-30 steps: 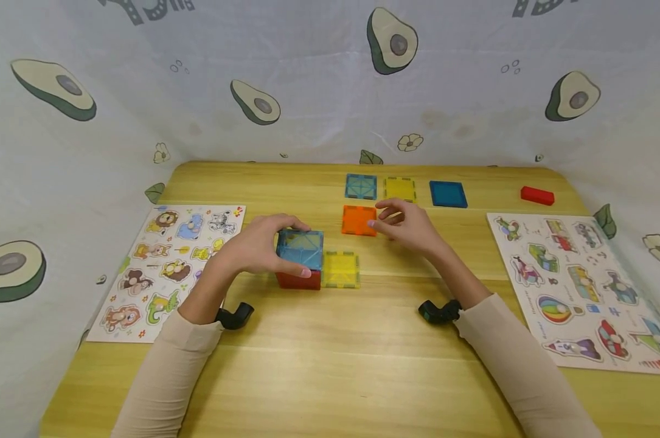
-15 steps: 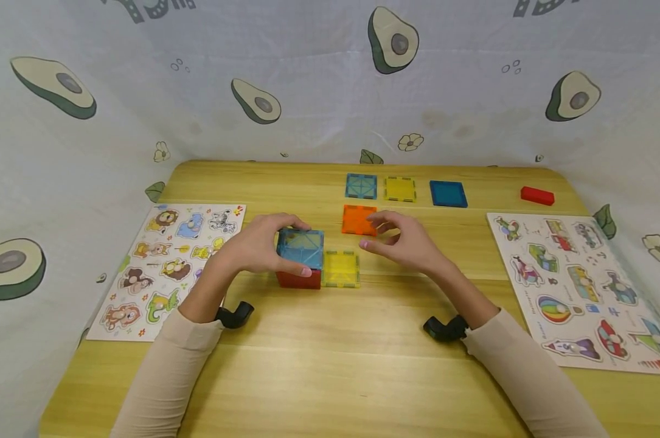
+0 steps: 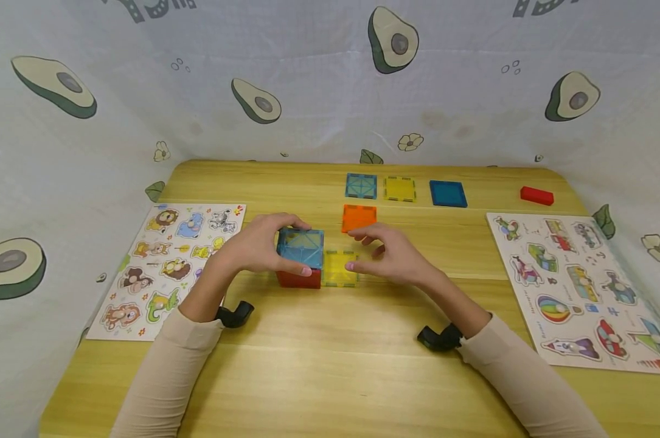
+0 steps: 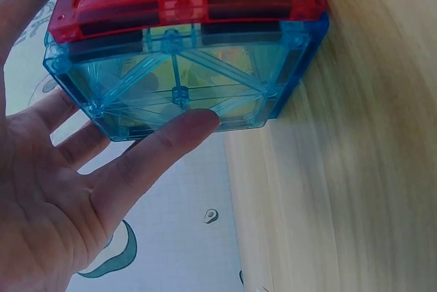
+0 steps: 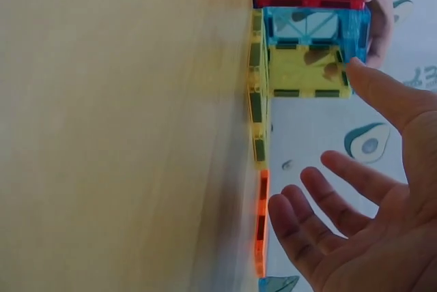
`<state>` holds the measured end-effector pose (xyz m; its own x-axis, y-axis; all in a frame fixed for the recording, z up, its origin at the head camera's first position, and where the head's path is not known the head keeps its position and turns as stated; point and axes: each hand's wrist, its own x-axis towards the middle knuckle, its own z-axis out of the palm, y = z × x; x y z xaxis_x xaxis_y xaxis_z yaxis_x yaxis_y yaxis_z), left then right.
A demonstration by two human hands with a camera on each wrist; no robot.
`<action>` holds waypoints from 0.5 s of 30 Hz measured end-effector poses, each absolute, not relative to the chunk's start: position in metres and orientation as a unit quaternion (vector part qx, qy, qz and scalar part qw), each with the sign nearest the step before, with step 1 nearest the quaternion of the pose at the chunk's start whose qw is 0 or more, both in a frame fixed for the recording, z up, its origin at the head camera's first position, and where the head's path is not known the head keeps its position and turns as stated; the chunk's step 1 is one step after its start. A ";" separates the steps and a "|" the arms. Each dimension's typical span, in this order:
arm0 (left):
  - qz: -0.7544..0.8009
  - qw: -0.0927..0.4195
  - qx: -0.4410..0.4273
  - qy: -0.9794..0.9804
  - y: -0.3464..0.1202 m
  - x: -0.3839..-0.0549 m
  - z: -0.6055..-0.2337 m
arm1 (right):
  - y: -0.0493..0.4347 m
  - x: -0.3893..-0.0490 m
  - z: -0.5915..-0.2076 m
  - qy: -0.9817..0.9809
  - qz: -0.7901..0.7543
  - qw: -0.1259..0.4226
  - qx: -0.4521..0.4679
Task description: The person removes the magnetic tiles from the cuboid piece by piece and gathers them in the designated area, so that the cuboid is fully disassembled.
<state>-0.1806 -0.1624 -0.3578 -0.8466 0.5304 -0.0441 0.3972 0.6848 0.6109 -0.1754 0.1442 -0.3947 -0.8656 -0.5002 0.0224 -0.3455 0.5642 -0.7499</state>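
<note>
A box of see-through magnetic tiles point(image 3: 299, 250) stands left of the table's middle, blue on top and red in front. My left hand point(image 3: 261, 246) grips it, with the thumb across its near upper part and the fingers behind. In the left wrist view the thumb point(image 4: 181, 135) presses along a blue tile. A yellow magnetic tile point(image 3: 337, 267) lies flat against the box's right side. Just over that tile is my right hand point(image 3: 392, 252), fingers loosely bent and apart, holding nothing. An orange magnetic tile point(image 3: 359, 216) lies right behind the right fingertips, partly covered by them.
At the back lie a light blue tile point(image 3: 361, 186), a yellow tile point(image 3: 399, 189) and a dark blue tile point(image 3: 448, 194). A red block point(image 3: 536, 195) is farther right. Picture puzzle boards lie left point(image 3: 160, 261) and right point(image 3: 581, 286). A printed cloth point(image 3: 319, 55) hangs behind.
The right hand has moved left and nearer, from beside the orange tile to over the yellow tile by the box. The left hand and the box have stayed put.
</note>
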 end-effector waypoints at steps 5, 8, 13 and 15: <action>0.307 0.111 0.255 0.910 -0.163 -0.181 -0.357 | 0.142 -0.175 -0.397 0.879 -0.395 0.101 -0.247; 0.306 0.112 0.253 0.911 -0.163 -0.181 -0.357 | 0.140 -0.174 -0.399 0.880 -0.389 0.100 -0.253; 0.304 0.114 0.252 0.912 -0.162 -0.180 -0.357 | 0.138 -0.174 -0.402 0.880 -0.385 0.102 -0.260; 0.304 0.114 0.252 0.912 -0.162 -0.180 -0.357 | 0.136 -0.174 -0.403 0.879 -0.382 0.103 -0.264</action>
